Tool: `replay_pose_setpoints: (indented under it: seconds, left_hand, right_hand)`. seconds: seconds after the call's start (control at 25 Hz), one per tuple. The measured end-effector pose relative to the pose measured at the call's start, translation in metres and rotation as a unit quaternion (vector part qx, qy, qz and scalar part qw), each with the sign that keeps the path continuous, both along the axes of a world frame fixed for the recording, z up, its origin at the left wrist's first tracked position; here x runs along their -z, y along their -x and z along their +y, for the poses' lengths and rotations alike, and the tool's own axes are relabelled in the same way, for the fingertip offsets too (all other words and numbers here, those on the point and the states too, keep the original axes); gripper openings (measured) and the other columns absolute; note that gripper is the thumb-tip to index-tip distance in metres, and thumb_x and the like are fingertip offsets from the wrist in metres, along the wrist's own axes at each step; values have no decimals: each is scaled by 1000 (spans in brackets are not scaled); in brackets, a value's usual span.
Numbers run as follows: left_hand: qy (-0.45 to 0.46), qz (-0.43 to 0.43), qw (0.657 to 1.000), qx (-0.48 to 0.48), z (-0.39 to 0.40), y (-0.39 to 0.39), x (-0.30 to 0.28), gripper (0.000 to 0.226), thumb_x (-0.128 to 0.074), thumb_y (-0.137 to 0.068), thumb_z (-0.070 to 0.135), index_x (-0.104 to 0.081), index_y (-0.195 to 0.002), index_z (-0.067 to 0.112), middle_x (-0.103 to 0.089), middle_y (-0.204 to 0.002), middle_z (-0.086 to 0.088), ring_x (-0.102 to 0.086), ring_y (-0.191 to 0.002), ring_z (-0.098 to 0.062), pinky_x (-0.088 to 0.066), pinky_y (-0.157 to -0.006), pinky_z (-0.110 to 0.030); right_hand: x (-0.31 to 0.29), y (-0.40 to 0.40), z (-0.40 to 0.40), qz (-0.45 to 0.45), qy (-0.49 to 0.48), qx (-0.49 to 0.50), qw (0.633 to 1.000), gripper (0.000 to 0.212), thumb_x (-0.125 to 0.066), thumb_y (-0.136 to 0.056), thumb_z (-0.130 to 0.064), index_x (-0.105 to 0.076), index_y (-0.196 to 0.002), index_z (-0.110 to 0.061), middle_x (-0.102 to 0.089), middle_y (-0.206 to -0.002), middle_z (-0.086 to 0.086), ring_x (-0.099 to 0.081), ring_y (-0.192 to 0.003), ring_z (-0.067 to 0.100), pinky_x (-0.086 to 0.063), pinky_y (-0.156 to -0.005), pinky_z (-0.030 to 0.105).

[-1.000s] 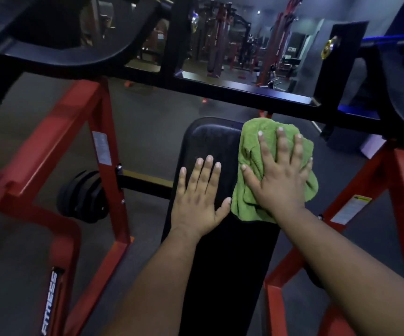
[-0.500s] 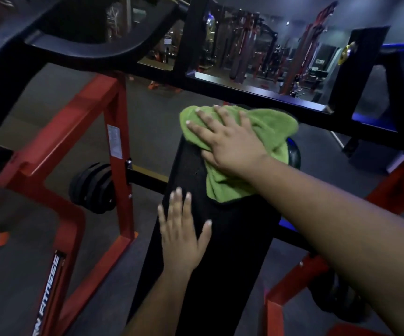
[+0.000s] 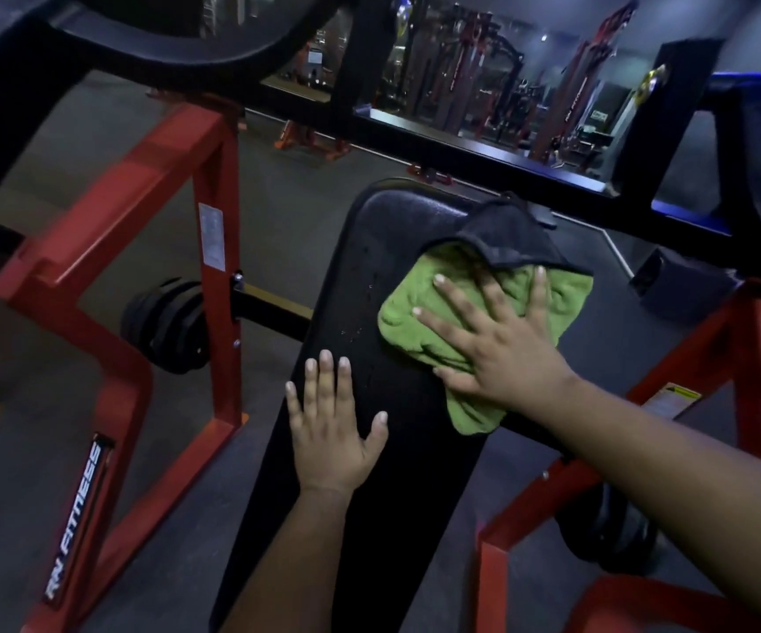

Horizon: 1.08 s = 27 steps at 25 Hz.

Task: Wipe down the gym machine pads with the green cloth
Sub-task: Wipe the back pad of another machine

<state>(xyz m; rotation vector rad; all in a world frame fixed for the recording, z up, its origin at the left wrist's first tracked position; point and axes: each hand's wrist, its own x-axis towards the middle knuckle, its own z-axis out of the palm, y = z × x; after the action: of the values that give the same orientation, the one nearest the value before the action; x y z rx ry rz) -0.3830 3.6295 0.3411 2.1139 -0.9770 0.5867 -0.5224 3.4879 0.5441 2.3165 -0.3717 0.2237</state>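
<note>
A long black bench pad (image 3: 383, 249) runs away from me down the middle of the head view. The green cloth (image 3: 419, 322) lies on the pad's right half, with one dark corner folded up at its far edge. My right hand (image 3: 492, 340) presses flat on the cloth with fingers spread. My left hand (image 3: 330, 431) rests flat on the bare pad nearer to me, left of the cloth, fingers straight.
Red frame posts (image 3: 214, 267) flank the bench on both sides. Black weight plates (image 3: 164, 326) hang on a peg at the left. A black crossbar (image 3: 460, 162) spans above the pad's far end. Dark floor surrounds the machine.
My right hand has slid the cloth from the pad's far left end back toward the right side. My left hand has stayed on the near part of the pad.
</note>
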Motion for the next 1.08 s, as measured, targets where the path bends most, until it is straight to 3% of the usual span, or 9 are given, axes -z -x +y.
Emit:
replay_pose_setpoints:
  seconds: [0.08, 0.16, 0.32, 0.4, 0.56, 0.68, 0.88, 1.08]
  left_hand:
    - [8, 0, 1000, 1, -1, -1, 0, 81, -36, -97, 57, -23, -159, 8, -19, -167, -16, -16, -155, -33, -22, -119, -65]
    - [17, -10, 1000, 3, -2, 0, 2, 80, -38, -97, 56, -24, -159, 7, -21, -167, -16, -17, -155, -33, -22, -119, -64]
    - [22, -19, 1000, 5, -2, -3, 3, 81, -38, -97, 57, -22, -159, 7, -19, -167, -16, -15, -156, -33, -20, -120, -64]
    - [16, -13, 1000, 9, -1, -3, 2, 82, -38, -97, 57, -21, -160, 8, -18, -168, -15, -14, -156, -32, -21, -120, -64]
    - [12, -1, 1000, 21, 3, -1, 0, 82, -35, -98, 59, -20, -160, 8, -18, -168, -15, -14, -156, -32, -22, -119, -65]
    - [10, -1, 1000, 15, 2, -1, 2, 81, -36, -98, 58, -23, -159, 7, -18, -168, -16, -14, -156, -32, -21, -120, -64]
    - [20, -16, 1000, 7, 3, 0, 2, 80, -38, -98, 58, -28, -158, 7, -20, -167, -16, -17, -155, -33, -20, -121, -62]
    - [9, -15, 1000, 11, 3, -2, 4, 82, -34, -98, 61, -21, -160, 9, -16, -168, -15, -14, -156, -32, -20, -120, -63]
  right_hand:
    - [-16, -46, 3, 37, 7, -19, 999, 78, -32, -86, -74, -15, -157, -48, -22, -167, -1, -31, -145, 42, -6, -101, 86]
    - [-27, -109, 17, 43, -3, -22, 999, 74, -24, -89, -72, -10, -157, -49, -16, -169, -3, -17, -151, 42, 3, -100, 87]
    - [-31, -153, 35, 44, 25, -23, 998, 74, -24, -91, -74, -15, -158, -44, -7, -170, -2, 1, -156, 35, 10, -101, 84]
    - [-25, -113, 23, 34, 30, -40, 998, 79, -30, -88, -74, -12, -159, -44, -7, -170, 0, -7, -155, 33, 3, -107, 81]
    - [9, 5, 1, 8, 42, -40, 998, 91, -56, -78, -72, -24, -158, -42, -50, -147, 7, -45, -131, 35, -16, -109, 78]
    - [0, 15, -7, 57, 77, -67, 993, 90, -53, -77, -78, -32, -155, -41, -53, -141, 6, -43, -126, 36, -19, -103, 82]
    - [-24, -104, 16, 113, 74, -75, 988, 77, -33, -87, -76, -23, -156, -46, -35, -160, 4, -28, -143, 41, -6, -105, 85]
    - [-15, -104, 25, -18, 74, -93, 993, 80, -33, -88, -79, -25, -157, -40, -42, -153, 10, -28, -138, 36, -13, -114, 70]
